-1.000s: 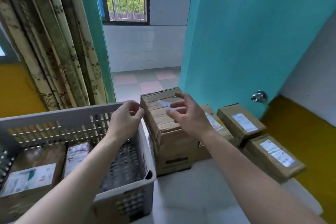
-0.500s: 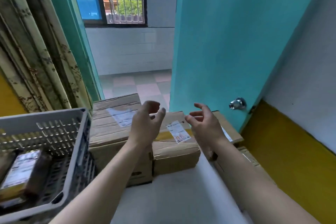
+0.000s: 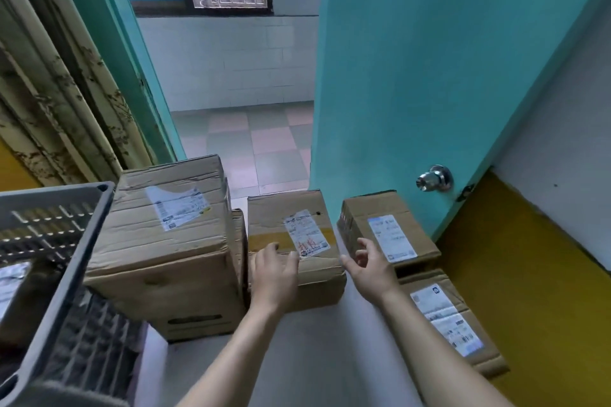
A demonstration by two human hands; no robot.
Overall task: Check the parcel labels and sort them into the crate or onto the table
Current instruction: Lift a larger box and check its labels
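We saw the left hand resting on the near top edge of the middle parcel, fingers loosely bent over it, thumb beside its label. The right hand, at three o'clock of that parcel, hung spread with nothing in it. The grey crate stood at nine o'clock on the white table.

A pale bench carries a grey slatted crate at its left, a tall cardboard box beside it, and three smaller labelled parcels to the right
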